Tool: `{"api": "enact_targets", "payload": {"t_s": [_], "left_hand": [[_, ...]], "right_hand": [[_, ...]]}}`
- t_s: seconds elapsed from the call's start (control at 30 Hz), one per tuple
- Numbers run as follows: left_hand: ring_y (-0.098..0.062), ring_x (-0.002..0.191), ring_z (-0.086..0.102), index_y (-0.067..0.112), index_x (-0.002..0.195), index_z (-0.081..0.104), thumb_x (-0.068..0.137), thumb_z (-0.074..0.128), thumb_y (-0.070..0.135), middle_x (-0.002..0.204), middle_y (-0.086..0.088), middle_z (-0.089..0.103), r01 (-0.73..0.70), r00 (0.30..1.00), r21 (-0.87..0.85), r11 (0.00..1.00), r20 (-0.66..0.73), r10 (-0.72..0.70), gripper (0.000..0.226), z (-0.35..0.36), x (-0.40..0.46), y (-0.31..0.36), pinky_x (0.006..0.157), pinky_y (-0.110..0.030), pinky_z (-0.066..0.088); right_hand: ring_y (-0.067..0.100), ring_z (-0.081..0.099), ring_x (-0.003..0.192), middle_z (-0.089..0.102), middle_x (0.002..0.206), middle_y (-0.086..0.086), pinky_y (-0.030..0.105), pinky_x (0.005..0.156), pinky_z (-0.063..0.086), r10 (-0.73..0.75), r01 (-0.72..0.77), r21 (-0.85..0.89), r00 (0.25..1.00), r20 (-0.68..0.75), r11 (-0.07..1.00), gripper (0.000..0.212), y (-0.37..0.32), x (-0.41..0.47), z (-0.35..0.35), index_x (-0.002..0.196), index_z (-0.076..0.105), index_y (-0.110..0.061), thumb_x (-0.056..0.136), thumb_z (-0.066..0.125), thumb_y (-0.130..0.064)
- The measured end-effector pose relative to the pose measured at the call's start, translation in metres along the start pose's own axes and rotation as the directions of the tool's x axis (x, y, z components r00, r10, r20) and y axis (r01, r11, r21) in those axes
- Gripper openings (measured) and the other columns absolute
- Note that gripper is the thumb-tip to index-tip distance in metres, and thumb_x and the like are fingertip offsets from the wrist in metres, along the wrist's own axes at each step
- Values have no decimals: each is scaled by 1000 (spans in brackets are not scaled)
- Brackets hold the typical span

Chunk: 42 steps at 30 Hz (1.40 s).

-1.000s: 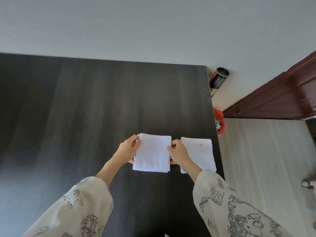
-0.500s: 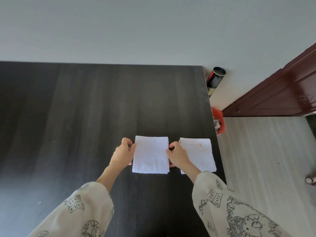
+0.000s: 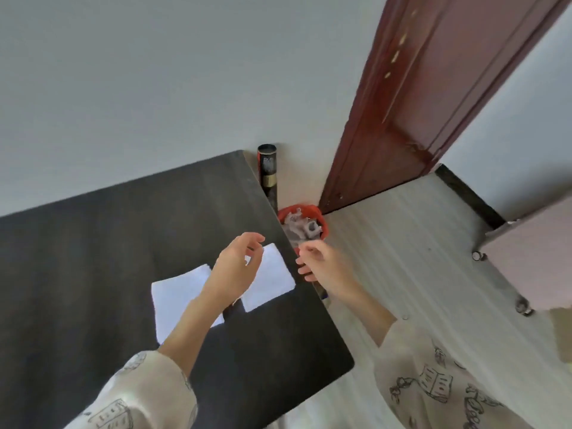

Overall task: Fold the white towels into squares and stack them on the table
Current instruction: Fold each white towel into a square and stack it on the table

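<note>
Two folded white towel squares lie side by side on the dark table. The left towel sits partly under my left forearm. The right towel lies close to the table's right edge. My left hand hovers above the gap between them with loosely curled fingers, holding nothing. My right hand hangs past the table's right edge over the floor, fingers loosely curled and empty.
A red bin full of crumpled paper stands on the floor by the table's far right corner. A dark tube leans against the wall there. A red-brown door and a pale cabinet stand to the right.
Both hands let go of the left towel and lifted. They moved right, my right hand passing beyond the table edge. The view swung to the right and tilted.
</note>
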<state>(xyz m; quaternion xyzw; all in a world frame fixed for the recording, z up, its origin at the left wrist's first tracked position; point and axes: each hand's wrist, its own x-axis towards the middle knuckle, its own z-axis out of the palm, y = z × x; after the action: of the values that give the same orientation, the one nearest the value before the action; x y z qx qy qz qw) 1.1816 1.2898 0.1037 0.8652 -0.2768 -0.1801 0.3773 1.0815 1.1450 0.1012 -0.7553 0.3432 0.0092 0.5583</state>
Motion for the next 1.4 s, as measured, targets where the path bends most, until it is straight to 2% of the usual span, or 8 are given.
{"api": "enact_targets", "payload": {"t_s": [0.17,0.3,0.4,0.67,1.03,1.17,1.27,1.4], "left_hand": [[-21,89,63,13,111,59,93,50,16,99,-5,66,-296,937,-28,955,183,296,21,95,-32,119,78,-27,49],[-15,91,59,7,115,59,93,50,14,105,-4,63,-500,805,-63,864,332,491,24,197,-74,216,75,-12,38],[-13,86,56,4,110,61,92,51,11,101,-3,62,-580,730,-129,804,357,583,22,268,-106,278,72,-12,37],[-9,82,55,13,110,60,94,50,20,100,4,60,-698,542,-137,703,540,644,21,418,-136,395,76,-18,38],[-8,92,56,11,115,58,96,45,22,106,3,61,-730,249,-368,575,641,726,25,651,-150,599,76,-11,38],[-7,93,54,10,119,57,97,43,23,109,4,59,-735,143,-428,526,660,737,29,721,-152,676,70,3,37],[-9,97,55,10,120,56,97,43,22,112,2,60,-725,63,-463,510,692,719,29,770,-157,727,75,-4,38],[-8,93,56,12,117,58,96,45,21,107,6,60,-715,45,-475,513,701,712,26,837,-160,779,79,-14,38]], "right_hand": [[16,60,73,61,80,-4,30,71,50,1,41,170,971,-239,985,15,55,-97,-126,106,56,-13,97,46,-20],[20,60,72,63,83,3,31,67,50,62,44,220,889,-453,974,12,130,-181,-228,103,58,-13,95,50,-17],[17,59,68,63,80,3,27,63,49,165,28,316,808,-566,948,11,182,-231,-291,102,58,-13,94,51,-16],[16,60,72,63,82,2,29,67,51,294,29,383,589,-753,923,13,280,-339,-429,104,58,-12,95,49,-14],[18,61,74,63,81,0,30,68,53,382,8,411,355,-853,912,19,396,-390,-658,110,58,-9,93,51,-13],[17,63,76,65,85,1,30,70,53,398,7,421,312,-863,907,18,424,-405,-744,109,59,-13,93,50,-14],[16,63,75,65,83,1,28,67,52,408,2,425,271,-872,905,16,447,-415,-797,106,59,-14,92,51,-14],[16,62,73,64,81,0,27,64,51,427,8,442,243,-871,897,15,482,-420,-864,105,59,-13,92,52,-12]]}}
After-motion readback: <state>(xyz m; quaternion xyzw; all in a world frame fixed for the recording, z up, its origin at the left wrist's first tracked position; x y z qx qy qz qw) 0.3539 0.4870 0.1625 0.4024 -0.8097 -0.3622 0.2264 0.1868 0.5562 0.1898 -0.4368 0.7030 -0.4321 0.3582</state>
